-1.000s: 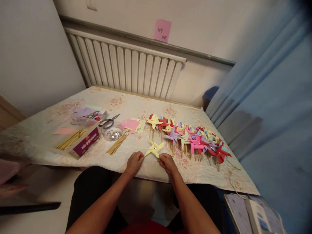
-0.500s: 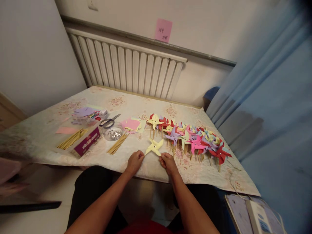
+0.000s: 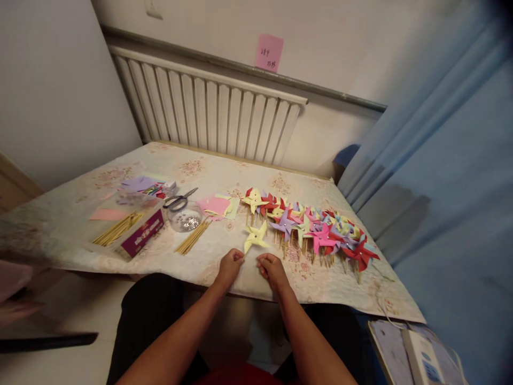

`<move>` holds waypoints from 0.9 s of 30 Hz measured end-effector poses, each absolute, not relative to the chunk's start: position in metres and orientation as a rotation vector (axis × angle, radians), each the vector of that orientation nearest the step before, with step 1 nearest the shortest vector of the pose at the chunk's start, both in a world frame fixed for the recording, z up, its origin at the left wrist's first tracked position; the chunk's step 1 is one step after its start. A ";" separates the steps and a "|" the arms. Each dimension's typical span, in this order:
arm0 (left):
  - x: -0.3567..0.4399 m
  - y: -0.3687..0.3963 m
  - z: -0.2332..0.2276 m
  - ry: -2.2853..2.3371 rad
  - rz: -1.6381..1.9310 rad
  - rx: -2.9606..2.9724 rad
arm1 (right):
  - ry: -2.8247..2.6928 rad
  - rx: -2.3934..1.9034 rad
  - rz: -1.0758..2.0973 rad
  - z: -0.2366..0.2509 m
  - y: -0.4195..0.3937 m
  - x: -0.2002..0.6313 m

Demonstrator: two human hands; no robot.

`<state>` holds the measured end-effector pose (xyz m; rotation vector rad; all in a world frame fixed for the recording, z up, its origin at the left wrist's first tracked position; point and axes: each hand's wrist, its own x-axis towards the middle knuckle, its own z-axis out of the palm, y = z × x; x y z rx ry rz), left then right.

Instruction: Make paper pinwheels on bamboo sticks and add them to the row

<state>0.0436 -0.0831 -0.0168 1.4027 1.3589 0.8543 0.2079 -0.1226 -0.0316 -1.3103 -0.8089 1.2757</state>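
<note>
A pale yellow paper pinwheel [image 3: 255, 237] lies near the table's front edge, between and just beyond my hands. A small pin shows at its centre. My left hand [image 3: 231, 268] is closed, its thumb and fingertips at the tip of the pinwheel's lower left blade. Just right of it, my right hand [image 3: 274, 270] is curled with thumb and finger pressed together, slightly apart from the blades. Whatever its fingers hold, if anything, is hidden. Many finished pinwheels [image 3: 323, 238] in several colours lie on sticks to the right.
Left on the table are a purple box [image 3: 143, 233] of wooden sticks, loose sticks [image 3: 193, 238], a clear bowl [image 3: 185, 218] of small metal pieces, scissors [image 3: 180, 200] and paper sheets [image 3: 216, 206]. A blue curtain [image 3: 436, 187] hangs at the right. Another person's hand [image 3: 18, 310] shows at far left.
The yellow pinwheel has turned, its blades now pointing differently. Both hands have drawn closer together, and my right fingers have come away from the blade tip they were at.
</note>
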 end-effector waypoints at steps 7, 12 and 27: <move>0.059 -0.091 -0.020 1.295 0.827 1.414 | -0.847 -1.336 1.259 -0.029 -0.121 0.200; 0.061 -0.093 -0.021 1.275 0.821 1.422 | -0.872 -1.353 1.247 -0.027 -0.119 0.199; 0.069 -0.094 -0.030 1.272 0.725 1.538 | -0.948 -1.393 1.210 -0.030 -0.118 0.199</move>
